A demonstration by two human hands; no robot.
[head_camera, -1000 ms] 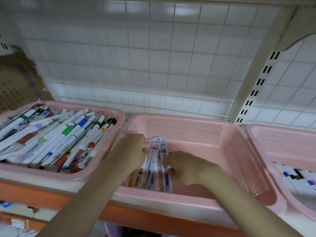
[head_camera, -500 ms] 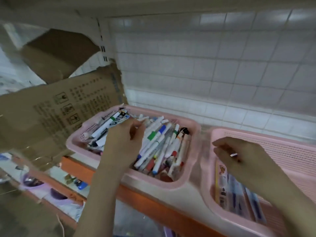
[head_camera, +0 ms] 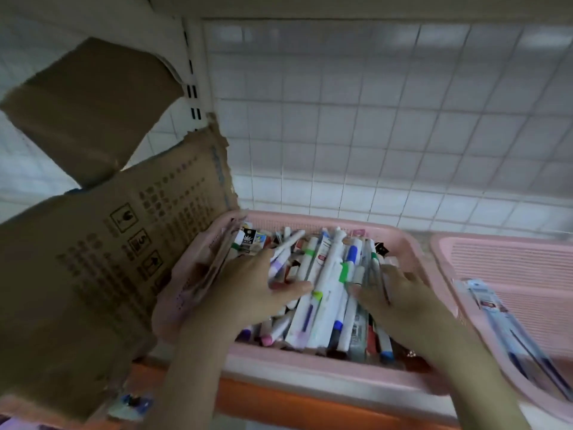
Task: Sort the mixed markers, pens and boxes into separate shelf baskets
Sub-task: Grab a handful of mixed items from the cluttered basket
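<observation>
A pink basket [head_camera: 313, 366] on the shelf is heaped with mixed markers and pens [head_camera: 328, 274], white barrels with coloured caps. My left hand [head_camera: 248, 293] lies on the left side of the heap, fingers stretched forward and thumb out to the right. My right hand [head_camera: 400, 302] rests on the right side of the heap with its fingers spread; a thin dark pen [head_camera: 384, 287] crosses its fingers. A second pink basket [head_camera: 496, 252] to the right holds a few packaged pens [head_camera: 496, 311].
A torn cardboard box flap [head_camera: 93, 259] stands against the left wall of the mixed basket. A white wire grid [head_camera: 372, 135] backs the shelf. The shelf's orange front edge [head_camera: 279, 398] runs below the baskets.
My view swung left from the second basket to the mixed one. Both hands left the packaged pens; the left reached the marker heap first, then the right came over onto it.
</observation>
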